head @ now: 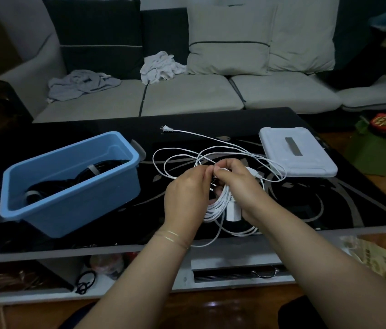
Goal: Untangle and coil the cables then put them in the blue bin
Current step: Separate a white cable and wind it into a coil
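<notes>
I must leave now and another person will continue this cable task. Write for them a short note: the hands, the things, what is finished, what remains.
Hands: left hand and right hand both hold the thin white power cable, partly wound into a coil between them.
Things: the rest of the cable lies in loose loops on the black glass table; its white two-pin plug lies at the far side. The blue plastic bin stands to the left, the white plastic lid to the right.
Done: black coiled cables are in the bin.
Left: finish coiling the white cable, then put it in the bin.
</notes>
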